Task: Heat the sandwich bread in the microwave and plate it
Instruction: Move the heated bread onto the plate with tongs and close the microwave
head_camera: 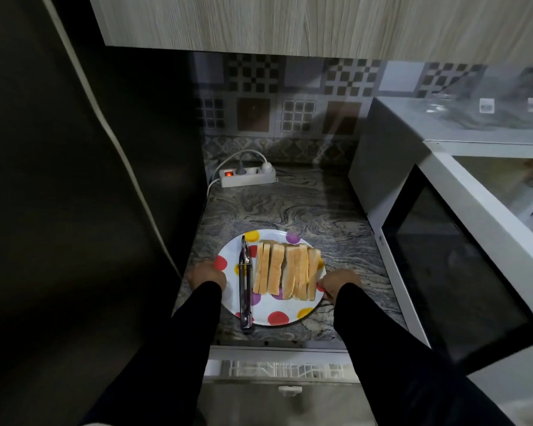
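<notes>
Bread: sandwich bread (286, 271), slices standing in a row on the spotted plate (277, 318), which sits on the marbled table (290, 207).
Tongs: metal tongs (245, 284) lie on the plate, just left of the slices.
Left hand: left hand (206, 276) at the plate's left rim, fingers curled onto the edge.
Right hand: right hand (339, 282) grips the right rim.
Microwave: microwave (462, 272) stands right of the plate, door shut.
Progress: I can't tell whether it's been heated; if not, loading, heating and plating all remain.

Bare counter (290, 207) behind plate (290, 315)
</notes>
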`<state>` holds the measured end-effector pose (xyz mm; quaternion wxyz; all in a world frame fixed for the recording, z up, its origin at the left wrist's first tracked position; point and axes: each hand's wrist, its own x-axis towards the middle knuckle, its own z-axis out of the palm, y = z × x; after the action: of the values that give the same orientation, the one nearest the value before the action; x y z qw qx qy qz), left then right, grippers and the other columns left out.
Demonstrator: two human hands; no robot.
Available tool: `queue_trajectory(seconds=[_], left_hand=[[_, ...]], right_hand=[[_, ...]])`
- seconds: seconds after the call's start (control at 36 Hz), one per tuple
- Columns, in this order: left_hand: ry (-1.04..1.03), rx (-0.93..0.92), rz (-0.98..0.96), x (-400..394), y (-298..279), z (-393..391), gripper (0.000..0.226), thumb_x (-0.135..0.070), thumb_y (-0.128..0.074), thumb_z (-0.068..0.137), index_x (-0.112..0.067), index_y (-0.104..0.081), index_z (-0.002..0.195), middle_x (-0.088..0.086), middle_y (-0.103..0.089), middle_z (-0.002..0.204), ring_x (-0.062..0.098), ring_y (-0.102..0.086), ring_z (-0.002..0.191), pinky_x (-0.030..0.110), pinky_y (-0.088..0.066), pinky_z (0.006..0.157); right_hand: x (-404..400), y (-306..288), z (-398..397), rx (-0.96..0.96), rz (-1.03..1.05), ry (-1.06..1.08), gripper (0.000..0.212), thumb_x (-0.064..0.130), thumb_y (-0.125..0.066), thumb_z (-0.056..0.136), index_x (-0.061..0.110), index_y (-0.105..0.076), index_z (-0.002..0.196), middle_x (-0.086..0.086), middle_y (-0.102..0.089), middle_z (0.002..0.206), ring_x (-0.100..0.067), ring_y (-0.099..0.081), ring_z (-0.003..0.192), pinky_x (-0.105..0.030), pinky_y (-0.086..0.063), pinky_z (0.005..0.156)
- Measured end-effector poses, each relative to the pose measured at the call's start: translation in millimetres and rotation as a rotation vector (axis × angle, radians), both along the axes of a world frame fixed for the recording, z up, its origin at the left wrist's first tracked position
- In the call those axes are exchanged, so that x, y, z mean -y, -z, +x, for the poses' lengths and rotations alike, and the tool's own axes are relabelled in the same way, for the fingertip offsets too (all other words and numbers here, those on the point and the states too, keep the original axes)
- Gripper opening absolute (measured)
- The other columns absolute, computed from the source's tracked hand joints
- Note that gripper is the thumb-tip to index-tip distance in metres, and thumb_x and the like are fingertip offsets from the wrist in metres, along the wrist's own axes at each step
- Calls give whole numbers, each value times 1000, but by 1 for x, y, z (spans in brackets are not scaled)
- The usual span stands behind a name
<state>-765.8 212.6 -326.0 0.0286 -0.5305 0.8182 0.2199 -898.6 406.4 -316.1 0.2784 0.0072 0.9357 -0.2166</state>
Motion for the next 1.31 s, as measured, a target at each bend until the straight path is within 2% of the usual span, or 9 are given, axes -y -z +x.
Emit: queue_trajectory(seconds=[0.11,0.19,0.31,0.44,0.58,0.81,1.0,1.17,1.31], left_hand=[[-8,-11,23,-3,-2,2,34,-12,-46,93,-9,-63,122,13,-59,129,31,-53,122,30,-40,102],[-51,-10,51,-5,-12,0,38,-20,-41,98,-1,-58,125,16,-54,134,31,-51,125,32,-41,102],[-50,-55,47,-7,-29,-5,40,-19,-42,96,2,-57,126,17,-53,135,32,-51,126,33,-43,100],[44,-254,-60,-18,-60,-22,34,-12,-48,93,-1,-61,122,20,-55,132,35,-51,123,36,-44,99],[217,-533,-75,-50,-94,-58,29,-15,-48,94,-12,-63,119,15,-56,130,30,-51,123,33,-41,102],[665,-753,-176,-149,-138,-104,32,-13,-49,94,-14,-60,124,8,-53,133,26,-45,127,34,-35,110],[1025,-692,-299,-214,-153,-121,56,-12,-45,96,-21,-29,149,1,-20,157,18,-19,145,37,-27,114],[1141,-618,-380,-247,-151,-146,65,-12,-41,99,-28,-9,153,-8,-2,161,13,-2,149,44,-19,116],[1147,-614,-362,-272,-152,-161,70,-3,-41,96,-22,-6,153,-5,-1,161,15,2,149,46,-14,119]], right_hand=[[-6,-7,0,-121,-2,-23,41,20,-52,94,14,-44,54,-4,-51,68,-15,-47,57,-22,-39,57],[-6,-17,-1,-129,-51,-37,29,17,-47,95,10,-54,67,-12,-60,95,-21,-64,90,-25,-40,64],[-8,-46,2,-237,-180,36,33,15,-46,96,0,-61,122,-16,-60,128,-29,-56,120,-30,-46,88],[-14,-86,13,-529,-250,71,26,15,-49,96,1,-66,110,-18,-64,118,-31,-60,110,-27,-46,82],[-35,-125,27,-941,-269,-44,23,12,-50,88,7,-67,103,-15,-53,114,-30,-49,110,-34,-43,92],[-86,-157,46,-1490,-18,-31,19,14,-67,65,14,-67,84,-10,-61,108,-30,-56,110,-52,-40,100],[-131,-155,43,-1491,205,107,22,13,-70,59,14,-68,81,-9,-64,110,-29,-56,116,-62,-31,101],[-158,-150,37,-1356,357,190,28,18,-71,66,16,-65,93,-7,-63,104,-27,-61,96,-59,-37,98],[-187,-144,26,-1260,350,198,33,22,-62,79,11,-61,110,-9,-59,108,-29,-55,102,-52,-36,101]])
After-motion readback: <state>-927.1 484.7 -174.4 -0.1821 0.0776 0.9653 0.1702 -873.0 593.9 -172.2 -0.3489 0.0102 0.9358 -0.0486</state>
